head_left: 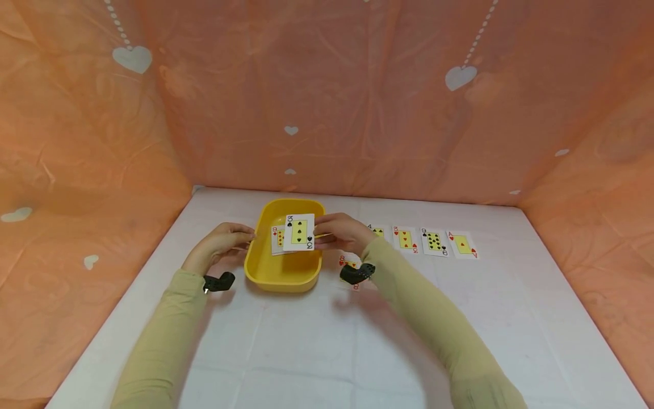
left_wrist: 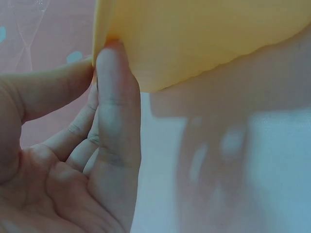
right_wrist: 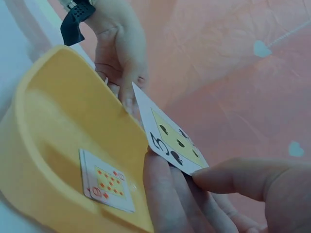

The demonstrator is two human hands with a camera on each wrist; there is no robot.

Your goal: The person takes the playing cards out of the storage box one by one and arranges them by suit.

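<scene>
A yellow plastic tub (head_left: 283, 279) stands on the table, its left rim pinched between the thumb and fingers of my left hand (head_left: 217, 245). Over the tub, my right hand (head_left: 343, 232) holds a three of spades (head_left: 299, 232) by its edge, face up. The right wrist view shows the thumb on top of this card (right_wrist: 172, 136) and fingers beneath it. Inside the tub lies a small stack of cards, a red diamond card (right_wrist: 109, 182) on top. In the left wrist view, the left fingers (left_wrist: 116, 102) touch the tub's wall.
Right of the tub, a row of face-up cards includes a three of hearts (head_left: 405, 240), a black-suited card (head_left: 434, 242) and an ace of hearts (head_left: 462, 245). Another black card (head_left: 378, 232) is partly hidden by my right hand. A red heart card (head_left: 349, 262) lies under my right wrist.
</scene>
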